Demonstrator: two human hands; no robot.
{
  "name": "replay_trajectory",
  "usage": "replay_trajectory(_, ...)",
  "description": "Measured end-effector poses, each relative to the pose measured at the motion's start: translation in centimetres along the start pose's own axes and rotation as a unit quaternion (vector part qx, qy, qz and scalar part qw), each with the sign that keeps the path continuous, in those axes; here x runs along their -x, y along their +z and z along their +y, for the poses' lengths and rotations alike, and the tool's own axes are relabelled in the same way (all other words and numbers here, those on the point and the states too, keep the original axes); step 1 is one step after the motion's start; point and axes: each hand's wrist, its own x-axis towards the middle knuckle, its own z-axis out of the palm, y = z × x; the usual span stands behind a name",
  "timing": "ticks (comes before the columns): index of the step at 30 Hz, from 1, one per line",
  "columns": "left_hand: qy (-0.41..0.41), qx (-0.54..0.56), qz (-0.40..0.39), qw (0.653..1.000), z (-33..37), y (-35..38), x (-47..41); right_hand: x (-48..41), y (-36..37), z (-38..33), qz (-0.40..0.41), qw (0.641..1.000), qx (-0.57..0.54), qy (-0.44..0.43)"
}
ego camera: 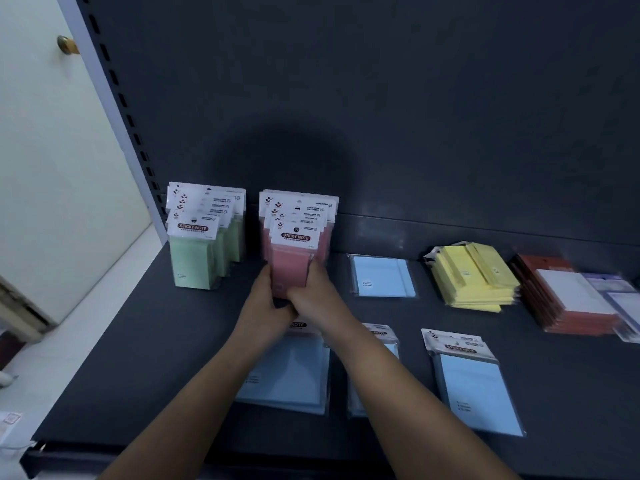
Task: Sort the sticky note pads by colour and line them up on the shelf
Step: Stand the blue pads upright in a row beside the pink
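Observation:
A row of pink sticky note pads (294, 237) stands upright at the back middle of the dark shelf (138, 358). My left hand (268, 296) and my right hand (311, 292) both grip the front pink pad (289, 268) at its lower sides. A row of green pads (197, 251) stands upright to the left. Blue pads lie flat: one at the back (382, 277), a stack under my forearms (287, 372), one at the front right (474, 382). A yellow stack (474, 275) lies further right.
An orange-red stack (568, 299) with white and lavender pads (620, 299) on it lies at the far right. A pale door (52, 168) with a knob stands left of the slotted shelf upright (114, 98). The shelf's front edge runs along the bottom.

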Motion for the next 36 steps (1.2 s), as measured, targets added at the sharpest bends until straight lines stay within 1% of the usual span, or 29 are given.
replay_trajectory(2, 0.018, -0.026, 0.02, 0.999, -0.1, 0.1, -0.2, -0.3, 0.2, -0.1, 0.017, 0.997, 0.074, 0.016)
replay_trajectory(4, 0.022, -0.1, 0.063, 0.993, -0.3, 0.1, -0.8, -0.6, 0.1, -0.2, 0.019, 0.989, 0.142, 0.027)
replay_trajectory(6, 0.005, -0.161, 0.103, 0.982, -0.6, 0.0, -1.5, -0.6, 0.0, -0.3, 0.008, 0.986, 0.163, 0.034)
replay_trajectory(9, -0.015, -0.187, 0.119, 0.975, -0.6, -0.1, -2.3, 0.2, -0.8, -0.3, -0.022, 0.992, 0.118, 0.035)
replay_trajectory(11, -0.018, -0.183, 0.127, 0.975, -0.6, -0.2, -2.6, 1.2, -2.6, -0.2, -0.049, 0.997, 0.038, 0.043)
replay_trajectory(12, -0.018, -0.181, 0.135, 0.974, -0.5, -0.2, -2.6, 1.6, -3.8, -0.1, -0.049, 0.998, 0.0, 0.041)
replay_trajectory(13, -0.013, -0.18, 0.153, 0.972, -0.4, -0.2, -2.4, 1.8, -5.2, 0.1, -0.028, 0.998, -0.027, 0.038)
replay_trajectory(14, 0.001, -0.181, 0.181, 0.967, -0.2, 0.0, -2.0, 1.9, -6.7, 0.4, 0.012, 0.998, -0.036, 0.041)
replay_trajectory(16, 0.061, -0.174, 0.235, 0.954, 0.6, 0.9, -1.0, 1.6, -9.5, 1.6, 0.111, 0.991, -0.028, 0.063)
replay_trajectory(17, 0.097, -0.16, 0.237, 0.953, 1.3, 1.6, -0.5, 1.6, -10.6, 2.3, 0.144, 0.987, -0.025, 0.073)
replay_trajectory(18, 0.131, -0.148, 0.212, 0.957, 1.9, 2.4, -0.3, 1.5, -11.4, 3.0, 0.162, 0.983, -0.014, 0.081)
replay_trajectory(19, 0.157, -0.144, 0.164, 0.963, 2.4, 3.4, -0.2, 1.5, -11.9, 3.6, 0.167, 0.982, 0.004, 0.089)
replay_trajectory(20, 0.17, -0.15, 0.103, 0.969, 3.0, 4.4, -0.3, 1.5, -12.3, 4.1, 0.164, 0.982, 0.027, 0.094)
replay_trajectory(21, 0.163, -0.157, 0.039, 0.973, 3.5, 5.5, -0.6, 1.5, -12.4, 4.6, 0.159, 0.981, 0.048, 0.096)
replay_trajectory(22, 0.135, -0.161, -0.021, 0.977, 3.8, 6.4, -1.1, 1.4, -12.5, 5.0, 0.153, 0.981, 0.066, 0.095)
replay_trajectory(24, 0.027, -0.167, -0.118, 0.978, 4.1, 7.9, -2.2, 1.3, -12.5, 5.4, 0.148, 0.98, 0.087, 0.096)
replay_trajectory(25, -0.02, -0.168, -0.148, 0.974, 4.1, 8.5, -2.6, 1.2, -12.5, 5.4, 0.146, 0.98, 0.094, 0.098)
replay_trajectory(26, -0.052, -0.165, -0.16, 0.972, 4.1, 8.9, -3.0, 1.2, -12.5, 5.5, 0.147, 0.979, 0.103, 0.1)
replay_trajectory(29, -0.106, -0.101, -0.121, 0.982, 4.2, 9.8, -3.5, 1.4, -12.4, 5.6, 0.143, 0.974, 0.149, 0.09)
replay_trajectory(31, -0.115, -0.055, -0.084, 0.988, 4.1, 10.2, -3.4, 1.8, -12.0, 5.6, 0.146, 0.975, 0.151, 0.07)
replay_trajectory(32, -0.112, -0.044, -0.06, 0.991, 4.1, 10.3, -3.2, 2.0, -11.8, 5.6, 0.154, 0.978, 0.124, 0.062)
replay_trajectory(33, -0.104, -0.04, -0.033, 0.993, 4.0, 10.3, -3.0, 2.3, -11.7, 5.5, 0.164, 0.982, 0.073, 0.055)
replay_trajectory(35, -0.083, -0.041, 0.021, 0.995, 3.8, 10.2, -2.5, 3.0, -11.4, 5.3, 0.182, 0.979, -0.078, 0.051)
replay_trajectory(36, -0.071, -0.035, 0.044, 0.996, 3.8, 10.0, -2.2, 3.2, -11.4, 5.1, 0.189, 0.967, -0.158, 0.056)
